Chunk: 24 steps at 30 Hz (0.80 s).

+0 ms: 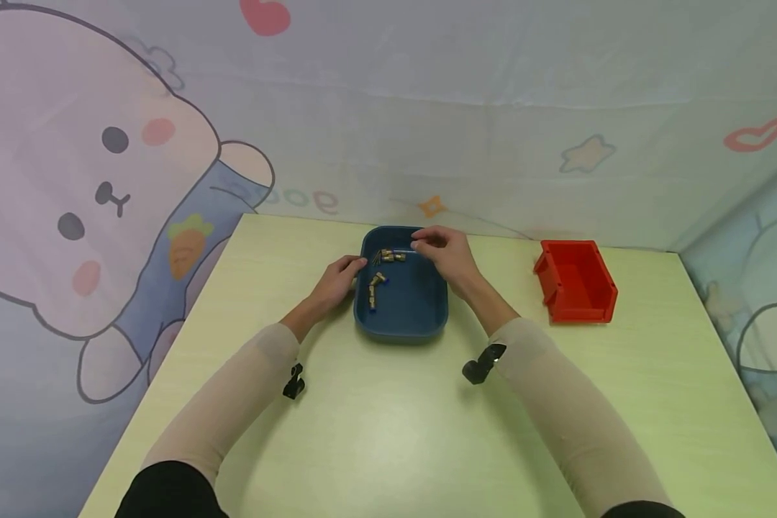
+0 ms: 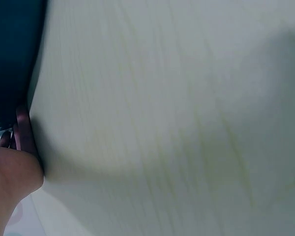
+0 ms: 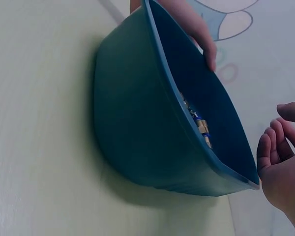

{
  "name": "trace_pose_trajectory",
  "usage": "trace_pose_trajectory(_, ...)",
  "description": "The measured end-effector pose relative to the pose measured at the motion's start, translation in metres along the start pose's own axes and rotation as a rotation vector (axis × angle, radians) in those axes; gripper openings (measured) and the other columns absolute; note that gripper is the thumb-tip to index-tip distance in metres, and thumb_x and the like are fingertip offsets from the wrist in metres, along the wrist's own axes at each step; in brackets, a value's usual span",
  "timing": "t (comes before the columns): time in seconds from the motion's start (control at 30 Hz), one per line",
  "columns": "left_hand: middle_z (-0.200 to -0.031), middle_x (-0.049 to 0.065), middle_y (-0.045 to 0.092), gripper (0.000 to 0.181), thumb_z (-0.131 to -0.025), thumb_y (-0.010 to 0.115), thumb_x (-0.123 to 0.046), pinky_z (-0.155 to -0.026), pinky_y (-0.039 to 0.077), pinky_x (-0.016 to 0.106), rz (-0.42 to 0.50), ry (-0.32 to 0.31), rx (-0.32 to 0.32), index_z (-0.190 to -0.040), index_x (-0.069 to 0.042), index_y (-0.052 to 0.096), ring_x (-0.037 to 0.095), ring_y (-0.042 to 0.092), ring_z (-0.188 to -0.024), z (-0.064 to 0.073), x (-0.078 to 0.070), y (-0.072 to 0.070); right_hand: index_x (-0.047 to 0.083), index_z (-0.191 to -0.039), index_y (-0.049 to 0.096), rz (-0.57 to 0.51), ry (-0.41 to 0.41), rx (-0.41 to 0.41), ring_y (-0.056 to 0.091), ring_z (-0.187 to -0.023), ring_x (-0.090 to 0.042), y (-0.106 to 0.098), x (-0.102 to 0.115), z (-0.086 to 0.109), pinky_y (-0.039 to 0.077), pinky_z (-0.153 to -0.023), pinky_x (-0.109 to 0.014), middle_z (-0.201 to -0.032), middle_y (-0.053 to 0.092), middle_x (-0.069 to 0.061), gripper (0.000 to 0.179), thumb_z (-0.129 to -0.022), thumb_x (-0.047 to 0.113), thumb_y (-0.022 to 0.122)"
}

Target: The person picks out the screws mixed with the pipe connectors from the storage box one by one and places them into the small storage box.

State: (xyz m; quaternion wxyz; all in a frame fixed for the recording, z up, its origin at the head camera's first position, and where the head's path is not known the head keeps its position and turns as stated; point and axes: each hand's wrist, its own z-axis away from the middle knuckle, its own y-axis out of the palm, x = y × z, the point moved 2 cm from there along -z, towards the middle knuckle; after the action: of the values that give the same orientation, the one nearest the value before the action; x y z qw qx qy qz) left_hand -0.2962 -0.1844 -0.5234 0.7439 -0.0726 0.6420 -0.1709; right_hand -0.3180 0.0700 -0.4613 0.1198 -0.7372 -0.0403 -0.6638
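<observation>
A dark blue plastic basin [image 1: 421, 298] stands on the table with several small brass fittings [image 1: 396, 257] in its left half, some showing blue parts. My left hand [image 1: 337, 283] grips its left rim, the thumb over the edge and the fingers along the outer wall; the left wrist view shows this hand [image 2: 12, 172] only in part. Over the far right corner of the basin is my right hand [image 1: 450, 255]. Seen from the right wrist, that hand [image 3: 282, 152] has loosely bent fingers, the thumb apart from them, and nothing visible between them.
A red plastic bin [image 1: 579, 284] stands on the right side of the pale wooden table [image 1: 375, 417]. Behind the table hangs a printed cloth [image 1: 427, 86] with cartoon figures. Black clips [image 1: 482, 363] are fixed at both sleeves.
</observation>
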Motion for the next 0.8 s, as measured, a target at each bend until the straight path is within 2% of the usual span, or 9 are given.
trace_pose_trajectory(0.1,-0.154,0.016,0.054,0.060,-0.110,0.049,-0.050,-0.122,0.034,0.050,0.006,-0.007,-0.004,-0.152,-0.007,0.054,0.034,0.050,-0.144,0.000,0.000,0.000,-0.004,-0.122,0.073,-0.009,0.005,-0.002,0.065,-0.105,-0.034,0.005,-0.004,-0.002,0.055,-0.092,-0.039,-0.103,0.070,-0.006,0.022,-0.103,0.007,0.070)
trace_pose_trajectory(0.3,-0.154,0.016,0.055,0.061,-0.110,0.049,-0.051,-0.122,0.034,0.050,-0.001,-0.011,-0.005,-0.152,-0.007,0.054,0.033,0.050,-0.144,-0.001,0.002,0.000,-0.009,-0.125,0.070,-0.017,0.016,0.003,0.065,-0.098,-0.029,0.018,-0.010,-0.005,0.051,-0.099,-0.057,-0.102,0.070,-0.006,0.029,-0.102,0.008,0.072)
trace_pose_trajectory(0.57,-0.154,0.016,0.054,0.062,-0.110,0.049,-0.052,-0.121,0.035,0.050,-0.003,-0.010,-0.009,-0.152,-0.007,0.054,0.034,0.050,-0.144,0.001,0.004,0.001,-0.011,-0.122,0.071,-0.046,0.020,-0.032,0.061,-0.107,-0.048,0.034,-0.014,-0.008,0.055,-0.091,-0.048,-0.102,0.072,-0.010,0.028,-0.100,0.007,0.073)
trace_pose_trajectory(0.8,-0.154,0.016,0.054,0.061,-0.111,0.047,-0.051,-0.120,0.036,0.052,-0.009,0.017,0.002,-0.152,-0.007,0.054,0.035,0.050,-0.144,0.002,0.001,0.002,-0.008,-0.118,0.074,-0.015,0.023,-0.091,0.064,-0.104,-0.047,0.043,-0.023,-0.013,0.053,-0.092,-0.056,-0.102,0.072,-0.012,0.025,-0.100,0.010,0.074)
